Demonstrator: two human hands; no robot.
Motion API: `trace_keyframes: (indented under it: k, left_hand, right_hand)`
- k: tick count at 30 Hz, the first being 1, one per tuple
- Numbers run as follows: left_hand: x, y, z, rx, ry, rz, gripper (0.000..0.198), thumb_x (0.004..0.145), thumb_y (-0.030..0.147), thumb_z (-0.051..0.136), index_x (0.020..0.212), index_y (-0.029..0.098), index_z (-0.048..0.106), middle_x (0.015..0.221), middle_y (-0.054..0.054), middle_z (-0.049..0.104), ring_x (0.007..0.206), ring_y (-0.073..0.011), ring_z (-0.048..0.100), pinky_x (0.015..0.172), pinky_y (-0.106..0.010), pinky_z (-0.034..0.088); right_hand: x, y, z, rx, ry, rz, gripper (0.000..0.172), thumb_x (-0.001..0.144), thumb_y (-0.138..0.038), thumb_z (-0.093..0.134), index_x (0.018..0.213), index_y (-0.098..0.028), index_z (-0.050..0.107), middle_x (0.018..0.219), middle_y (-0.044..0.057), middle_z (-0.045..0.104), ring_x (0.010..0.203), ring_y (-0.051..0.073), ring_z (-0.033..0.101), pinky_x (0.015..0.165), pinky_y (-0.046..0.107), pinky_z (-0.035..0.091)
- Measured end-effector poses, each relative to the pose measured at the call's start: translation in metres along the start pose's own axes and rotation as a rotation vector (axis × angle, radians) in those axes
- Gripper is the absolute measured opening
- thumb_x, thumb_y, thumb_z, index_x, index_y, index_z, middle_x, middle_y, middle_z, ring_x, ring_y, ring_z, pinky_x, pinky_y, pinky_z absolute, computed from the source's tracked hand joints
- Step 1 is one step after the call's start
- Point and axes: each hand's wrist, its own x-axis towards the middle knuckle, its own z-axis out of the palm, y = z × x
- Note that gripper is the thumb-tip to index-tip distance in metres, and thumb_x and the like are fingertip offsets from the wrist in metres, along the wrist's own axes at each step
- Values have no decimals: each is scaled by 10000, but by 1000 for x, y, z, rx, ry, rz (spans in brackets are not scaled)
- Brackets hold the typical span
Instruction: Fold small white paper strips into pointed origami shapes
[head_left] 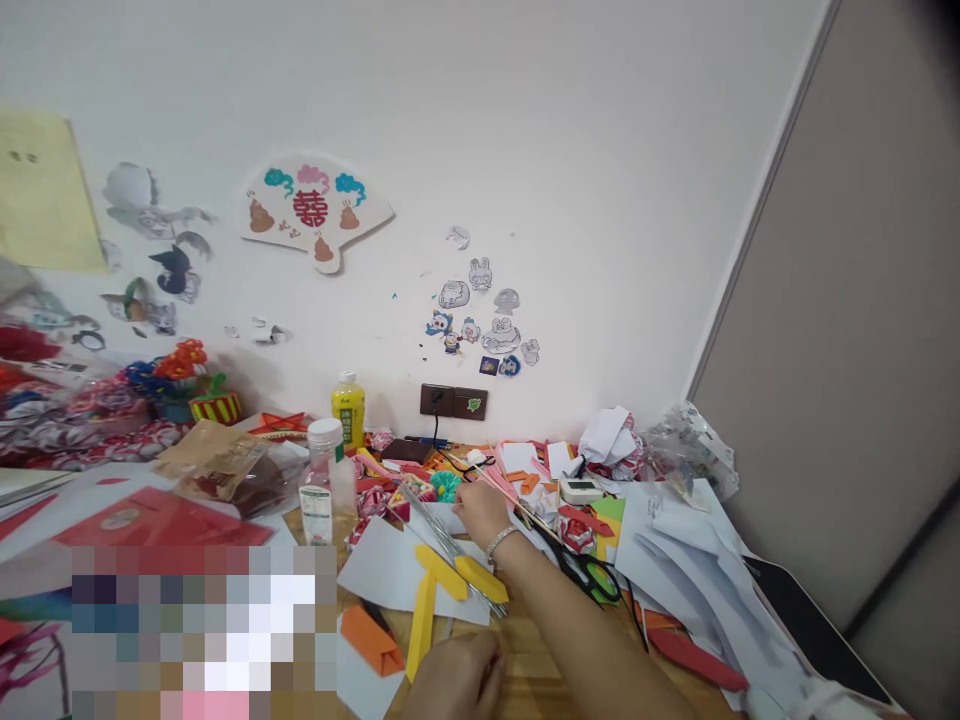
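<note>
My right hand (484, 515), with a bracelet at the wrist, reaches into the clutter at the back of the table. Its fingers are bent down beside a teal ruffled flower (445, 486); what they pinch, if anything, is hidden. Below that arm, at the bottom edge, my left hand (457, 680) rests with curled fingers, its inside turned out of sight. Folded yellow paper strips (421, 625) lie just left of it, over white paper (379, 565) and a bundle of thin metallic sticks (435, 525). An orange folded paper piece (371, 640) is farther left.
Black-handled scissors (600, 578) lie right of my forearm, near loose white sheets (675, 570). A clear white-capped bottle (322, 480) and a yellow drink bottle (348, 410) stand left of centre. A cable hangs from the wall socket (454, 401). Pixelation covers the lower left.
</note>
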Motion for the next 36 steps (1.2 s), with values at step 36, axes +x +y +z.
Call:
trace_keyframes:
  k: [36]
  left_hand:
    - [11, -4, 8, -913, 167, -38, 349, 696, 533, 504, 683, 185, 514, 560, 26, 521, 530, -145, 469, 519, -249, 406]
  right_hand:
    - [-171, 5, -19, 280, 208, -160, 199, 805, -180, 432, 620, -164, 504, 649, 11, 532, 655, 138, 455, 603, 247, 301]
